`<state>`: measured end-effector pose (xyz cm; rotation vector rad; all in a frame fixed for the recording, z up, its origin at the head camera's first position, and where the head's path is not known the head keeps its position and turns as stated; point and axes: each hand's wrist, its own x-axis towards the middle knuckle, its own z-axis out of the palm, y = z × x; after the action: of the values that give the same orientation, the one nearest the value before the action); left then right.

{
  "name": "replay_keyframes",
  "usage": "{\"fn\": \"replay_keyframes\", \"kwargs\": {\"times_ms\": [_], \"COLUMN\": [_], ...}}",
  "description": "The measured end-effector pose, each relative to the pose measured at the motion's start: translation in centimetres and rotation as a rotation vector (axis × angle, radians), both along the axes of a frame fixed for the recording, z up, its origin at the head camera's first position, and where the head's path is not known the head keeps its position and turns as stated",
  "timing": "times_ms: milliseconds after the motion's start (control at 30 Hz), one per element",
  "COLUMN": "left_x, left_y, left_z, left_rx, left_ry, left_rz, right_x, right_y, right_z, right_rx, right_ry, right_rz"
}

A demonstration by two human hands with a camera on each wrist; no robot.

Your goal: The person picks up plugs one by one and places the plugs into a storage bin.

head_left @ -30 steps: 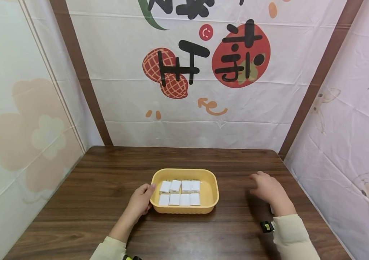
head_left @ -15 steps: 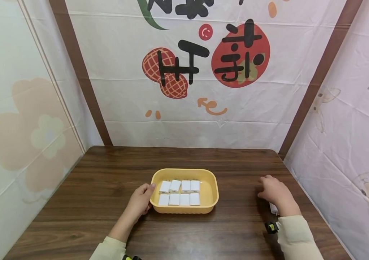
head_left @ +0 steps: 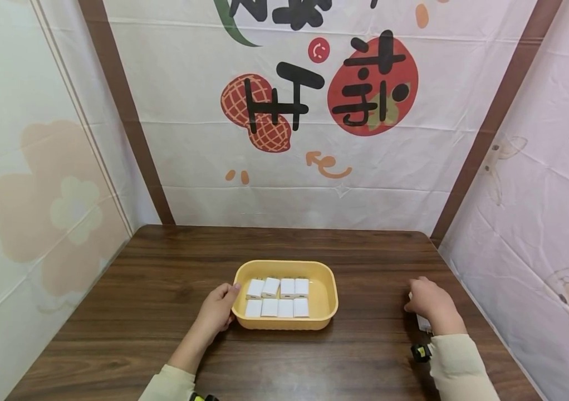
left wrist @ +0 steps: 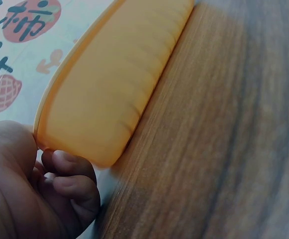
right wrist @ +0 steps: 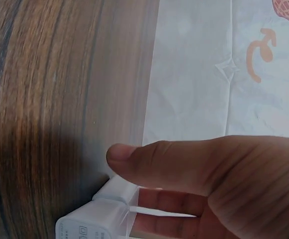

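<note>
My left hand grips the left end of a yellow plastic basket, thumb over the rim and fingers curled beneath it outside. Several white charger plugs lie in the basket in two rows. At the right of the table, my right hand is down over more white charger plugs, partly hidden under it. In the right wrist view two white charger plugs stand end to end. The thumb lies straight along one side, and fingers extend behind them; no firm pinch shows.
The dark wood-grain table bears the basket near its middle. A printed white curtain hangs behind the table, with more curtains at the left and right sides. A black wrist strap sits by the right sleeve.
My right hand has moved right and down towards the charger plugs at the right, more of which now show beside it. The left hand and basket have stayed put.
</note>
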<state>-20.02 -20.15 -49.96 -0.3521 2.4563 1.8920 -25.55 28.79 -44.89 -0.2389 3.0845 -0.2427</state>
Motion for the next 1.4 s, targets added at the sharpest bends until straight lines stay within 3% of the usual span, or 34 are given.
{"fn": "replay_keyframes", "kwargs": {"times_ms": [233,1400], "left_x": [0.09,0.01], "left_y": [0.05,-0.07], "left_z": [0.04,0.05], "left_rx": [0.0,-0.003], "left_ry": [0.0,-0.001], "left_rz": [0.0,-0.008], "right_x": [0.43,0.35], "right_y": [0.25,0.45], "right_z": [0.07,-0.49], "right_rx": [-0.006,-0.033], "right_ry": [-0.004,0.012], "right_rz": [-0.043,-0.042]}}
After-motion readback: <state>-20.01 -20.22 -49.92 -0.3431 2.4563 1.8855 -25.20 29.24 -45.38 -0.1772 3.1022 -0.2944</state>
